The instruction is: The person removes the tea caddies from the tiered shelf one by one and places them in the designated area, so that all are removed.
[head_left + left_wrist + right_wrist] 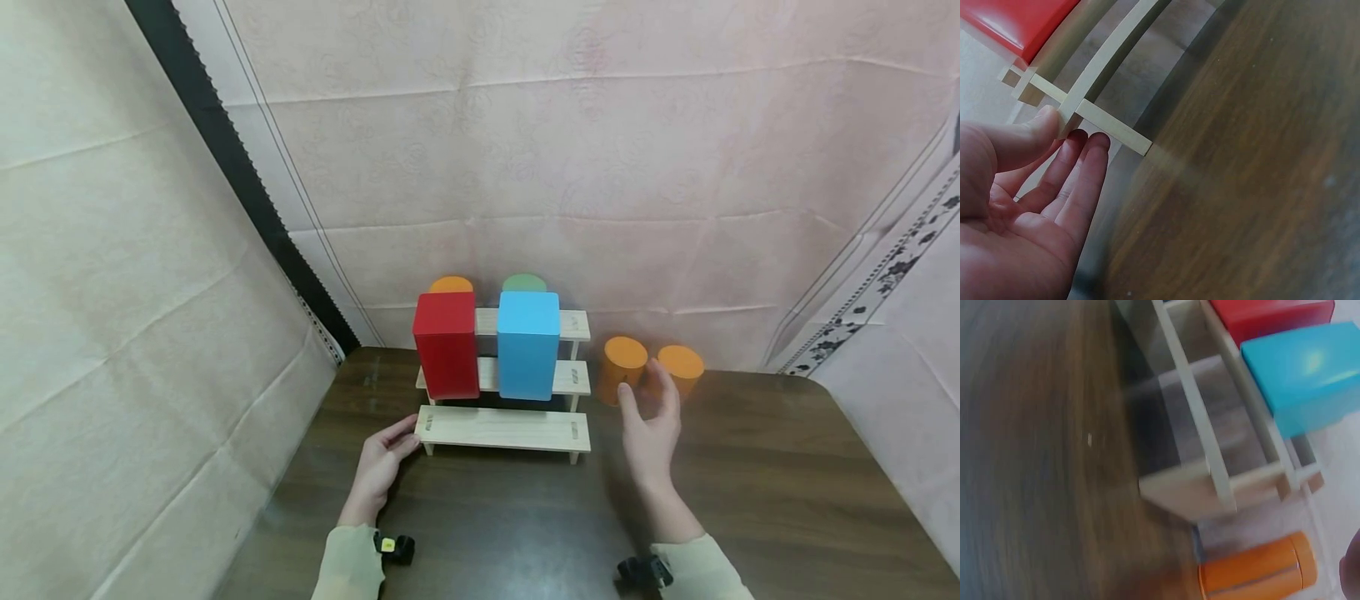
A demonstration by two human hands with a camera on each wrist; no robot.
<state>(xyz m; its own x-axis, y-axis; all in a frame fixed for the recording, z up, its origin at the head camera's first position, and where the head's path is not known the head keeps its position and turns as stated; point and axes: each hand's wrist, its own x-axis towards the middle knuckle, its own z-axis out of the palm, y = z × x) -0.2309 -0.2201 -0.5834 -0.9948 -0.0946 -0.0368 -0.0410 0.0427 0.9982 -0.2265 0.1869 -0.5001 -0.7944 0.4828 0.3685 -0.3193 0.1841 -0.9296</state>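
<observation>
Sleeves [348, 562] x2 nearest. LH [378, 462] thumb + fingertips lightly pinch L end of wooden stand [502, 429]. RH [652, 433] fingers spread in wide C, nothing gripped; 2 orange cylinders [621, 367] right at its fingertips, contact can't tell. Prob. reach step; next calls for closing thumb/fingers round 1 cyl, LH steadying. Qty: 1 stand, 3 shelves [572, 377]; beyond + between both hands' fingertips, 1 red block [447, 350], 1 blue block [528, 350], behind them 1 orange round top [451, 285], 1 green round top [524, 283].
</observation>
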